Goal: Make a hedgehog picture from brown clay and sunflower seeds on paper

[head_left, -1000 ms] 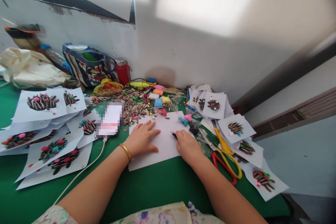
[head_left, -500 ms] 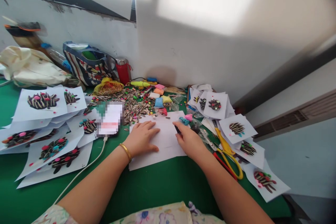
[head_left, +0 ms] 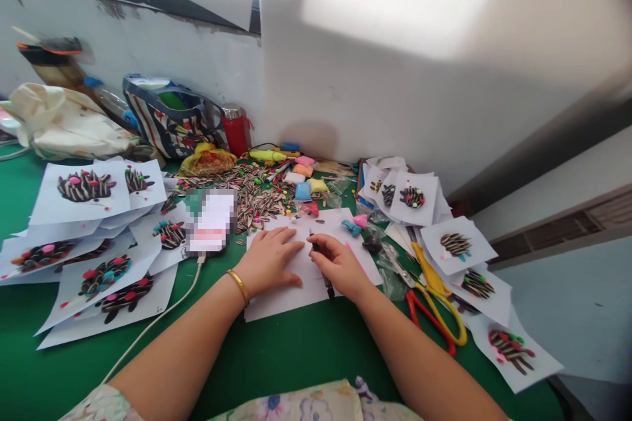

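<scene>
My left hand (head_left: 274, 260) lies flat with fingers spread on the left part of a white sheet of paper (head_left: 286, 306). Between the fingers and thumb of my right hand (head_left: 340, 266) is a black pen (head_left: 329, 288), held above the sheet's middle with its upper end pointing away from me. Just beyond the paper are a heap of striped sunflower seeds (head_left: 259, 200) and small packs of coloured clay, among them a blue one (head_left: 303, 192). Pink clay (head_left: 360, 220) and teal clay (head_left: 351, 229) rest at the sheet's far right corner.
Paper cards with seed-and-clay figures lie in piles at left (head_left: 81, 200) and right (head_left: 459, 247). A charging phone (head_left: 210, 223) sits left of the paper. Yellow-handled scissors (head_left: 437, 296) and a red-handled tool (head_left: 429, 322) lie at right. A red flask (head_left: 237, 135) and bags stand behind.
My right hand has moved left, from the paper's right edge toward its middle, with the pen now plainly visible in it. My left hand stays flat on the paper. The view has shifted slightly.
</scene>
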The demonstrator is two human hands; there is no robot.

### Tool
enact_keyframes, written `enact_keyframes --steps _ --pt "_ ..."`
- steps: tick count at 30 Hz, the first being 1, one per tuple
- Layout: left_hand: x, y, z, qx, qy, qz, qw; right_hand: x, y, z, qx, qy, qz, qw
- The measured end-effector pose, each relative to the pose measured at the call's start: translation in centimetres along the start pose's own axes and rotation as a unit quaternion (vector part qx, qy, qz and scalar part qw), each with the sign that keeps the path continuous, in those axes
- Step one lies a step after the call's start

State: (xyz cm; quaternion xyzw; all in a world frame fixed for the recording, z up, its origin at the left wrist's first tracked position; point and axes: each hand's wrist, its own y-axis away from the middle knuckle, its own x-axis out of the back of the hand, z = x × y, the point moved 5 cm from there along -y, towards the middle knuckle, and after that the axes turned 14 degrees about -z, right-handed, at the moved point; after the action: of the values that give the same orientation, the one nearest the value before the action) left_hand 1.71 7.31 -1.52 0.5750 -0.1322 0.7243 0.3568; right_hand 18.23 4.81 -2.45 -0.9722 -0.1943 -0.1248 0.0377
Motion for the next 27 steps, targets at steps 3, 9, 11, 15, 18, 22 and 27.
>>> enact_keyframes --steps 3,9,11,15,18,22,27 --pt "0.0 0.0 0.0 0.0 0.004 0.003 1.0 0.0 0.1 0.7 -0.003 -0.013 0.009 1.0" --pt "0.2 0.1 0.0 0.0 0.002 0.004 1.0 0.1 0.2 1.3 -0.011 -0.012 0.001 1.0" --pt "0.3 0.1 0.0 0.0 0.001 0.006 1.0 0.1 0.3 1.4 -0.011 -0.007 -0.001 1.0" --pt "0.6 0.1 -0.3 0.002 0.005 0.013 1.0 0.3 0.4 1.6 -0.011 -0.01 0.001 1.0" --pt "0.7 -0.1 -0.7 0.006 0.011 0.016 1.0 0.4 0.5 1.7 -0.018 -0.012 0.002 1.0" --pt "0.9 -0.3 -1.3 0.0 0.019 0.025 0.999 0.3 0.6 1.6 -0.023 -0.016 -0.002 1.0" --pt "0.9 -0.6 -1.5 -0.009 0.034 0.033 0.999 0.4 0.8 1.2 -0.023 -0.034 -0.005 0.999"
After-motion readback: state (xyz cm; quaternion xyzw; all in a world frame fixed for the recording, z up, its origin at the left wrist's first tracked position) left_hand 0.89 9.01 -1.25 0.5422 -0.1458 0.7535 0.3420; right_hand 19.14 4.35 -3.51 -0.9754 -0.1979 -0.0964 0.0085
